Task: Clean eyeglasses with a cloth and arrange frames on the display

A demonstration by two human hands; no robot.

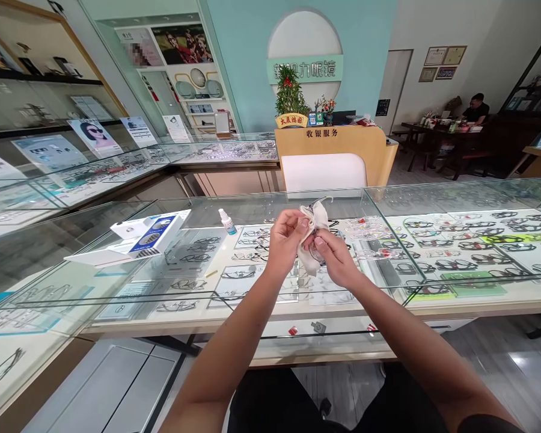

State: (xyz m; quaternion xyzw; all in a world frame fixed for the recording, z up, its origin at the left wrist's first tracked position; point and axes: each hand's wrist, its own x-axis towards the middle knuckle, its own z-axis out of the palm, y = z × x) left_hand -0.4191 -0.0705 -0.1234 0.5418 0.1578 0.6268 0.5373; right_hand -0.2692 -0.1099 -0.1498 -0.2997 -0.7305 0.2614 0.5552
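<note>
Above the glass counter, both hands meet around a pair of eyeglasses (pixel 316 207) wrapped in a pale cleaning cloth (pixel 312 261). My left hand (pixel 287 234) pinches the cloth against the glasses with thumb and fingers. From the other side, my right hand (pixel 334 255) has its fingers closed on the glasses' frame. One thin temple arm sticks out at the top, pointing right. The cloth hides most of the frame and lenses. A small white spray bottle (pixel 228 222) stands on the counter to the left of my hands.
An open white and blue box (pixel 151 239) sits on the glass display counter (pixel 198 288) at left. Rows of eyeglasses (pixel 455 264) lie inside the case. Beyond are a white chair (pixel 324 171) and a wooden cashier desk (pixel 338 144). A person (pixel 476 109) sits far right.
</note>
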